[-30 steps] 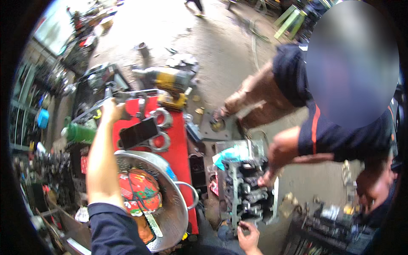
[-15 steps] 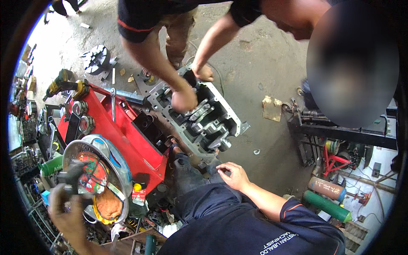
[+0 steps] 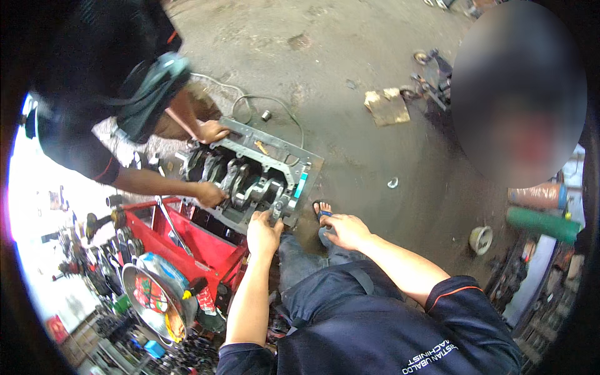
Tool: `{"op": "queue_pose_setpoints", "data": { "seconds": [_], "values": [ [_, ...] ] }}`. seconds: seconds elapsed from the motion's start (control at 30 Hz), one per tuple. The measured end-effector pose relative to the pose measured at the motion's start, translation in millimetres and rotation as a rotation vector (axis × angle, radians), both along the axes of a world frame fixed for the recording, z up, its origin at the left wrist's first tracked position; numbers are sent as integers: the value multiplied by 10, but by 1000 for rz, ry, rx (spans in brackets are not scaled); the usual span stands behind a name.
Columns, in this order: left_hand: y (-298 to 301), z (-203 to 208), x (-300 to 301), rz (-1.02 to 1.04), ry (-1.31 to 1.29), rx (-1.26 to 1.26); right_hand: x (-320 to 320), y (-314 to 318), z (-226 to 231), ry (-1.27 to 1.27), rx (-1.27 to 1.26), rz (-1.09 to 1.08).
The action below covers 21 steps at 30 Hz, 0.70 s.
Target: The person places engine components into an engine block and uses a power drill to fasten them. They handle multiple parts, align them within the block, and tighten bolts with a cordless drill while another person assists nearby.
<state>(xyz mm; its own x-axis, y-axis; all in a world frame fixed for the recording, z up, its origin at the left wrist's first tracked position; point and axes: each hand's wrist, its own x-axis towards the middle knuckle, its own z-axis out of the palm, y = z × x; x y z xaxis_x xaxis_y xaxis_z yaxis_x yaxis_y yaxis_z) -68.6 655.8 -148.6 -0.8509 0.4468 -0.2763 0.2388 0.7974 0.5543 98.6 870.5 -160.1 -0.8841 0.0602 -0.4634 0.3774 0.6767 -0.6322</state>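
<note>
An engine block (image 3: 287, 150) lies on the floor in front of me, its open side up, with a crankshaft (image 3: 236, 178) inside. At the block's near end, my left hand (image 3: 264, 234) is closed on a small metal bearing cap (image 3: 279, 210), beside the crankshaft's end; the fingers partly hide it. My right hand (image 3: 347, 232) rests by my right knee, its fingers loosely bent and apart, holding nothing. Across the block, a co-worker's hand (image 3: 212, 194) is at the crankshaft. That person's other hand (image 3: 213, 131) leans on the block's far edge.
A red tool cart (image 3: 206, 244) stands left of the block, with a long-handled wrench (image 3: 172, 224) on it. Nearer me is a metal bowl (image 3: 139, 280) holding coloured items. A cable (image 3: 275, 103) loops on the floor beyond the block. Flattened cardboard (image 3: 387, 107) lies farther right.
My left hand has moved from beside the bowl to the block's near end, carrying the metal part. The view has turned; the co-worker now stands farther left. My right hand stays near my knee.
</note>
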Motion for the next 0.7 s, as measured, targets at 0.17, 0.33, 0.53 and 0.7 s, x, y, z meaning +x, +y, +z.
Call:
{"op": "queue_pose_setpoints", "data": {
  "seconds": [0.17,0.33,0.53,0.7],
  "values": [
    [246,-465,-54,-38,55,-244,342,192,-180,-89,-100,-104],
    [334,-641,-136,-24,32,-265,561,309,-220,-150,-170,-122],
    [367,-839,-156,-33,7,-365,609,483,-255,-204,-163,-131],
    [384,-951,-139,-65,27,-486,562,569,-263,-193,-168,-133]
  ]
}}
